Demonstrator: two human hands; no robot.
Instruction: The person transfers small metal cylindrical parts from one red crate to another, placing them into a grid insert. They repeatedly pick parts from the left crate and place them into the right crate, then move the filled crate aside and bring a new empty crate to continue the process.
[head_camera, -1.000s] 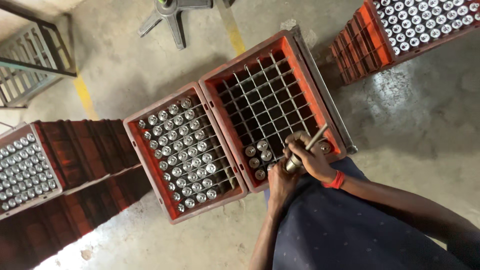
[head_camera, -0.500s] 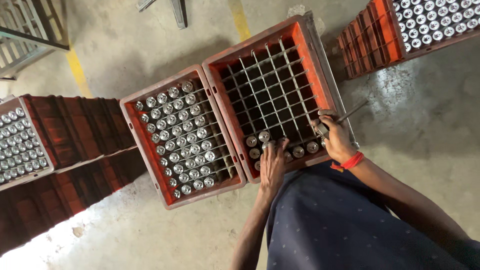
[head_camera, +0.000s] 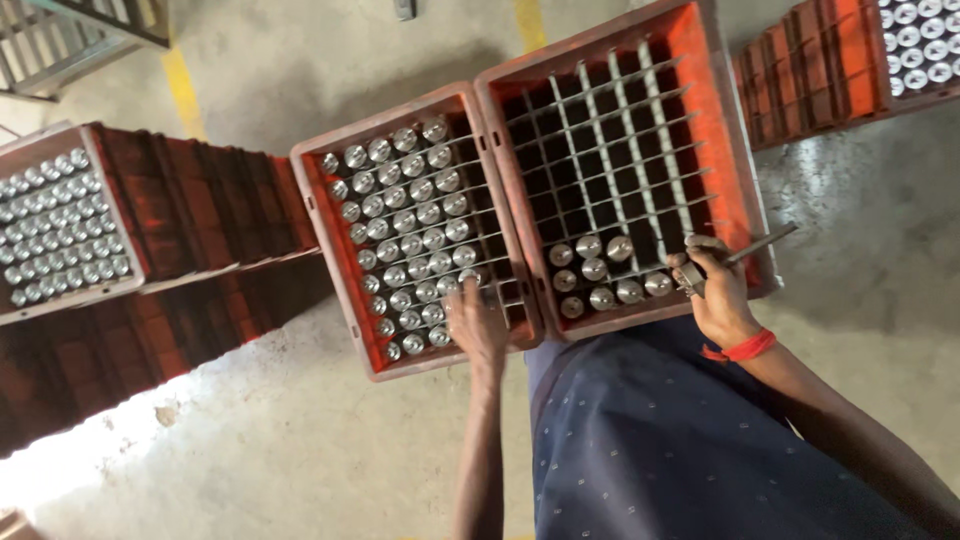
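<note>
Metal rod in right hand, seemingly pointing up-right

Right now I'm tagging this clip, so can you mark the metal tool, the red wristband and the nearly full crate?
metal tool (head_camera: 762, 243): head view, on the bare shaft past the right hand.
red wristband (head_camera: 742, 348): head view, middle of the band.
nearly full crate (head_camera: 338, 262): head view, on its left wall.

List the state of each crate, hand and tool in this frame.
Left crate: nearly full of capped bottles, a few cells bare near the left hand.
Right crate: mostly empty cells, some bottles along its near rows.
Left hand: resting on bottles in the left crate.
Right hand: closed on a metal tool.
Metal tool: held, sticking out over the right crate's edge.
Far stacks: full of bottles.
</note>
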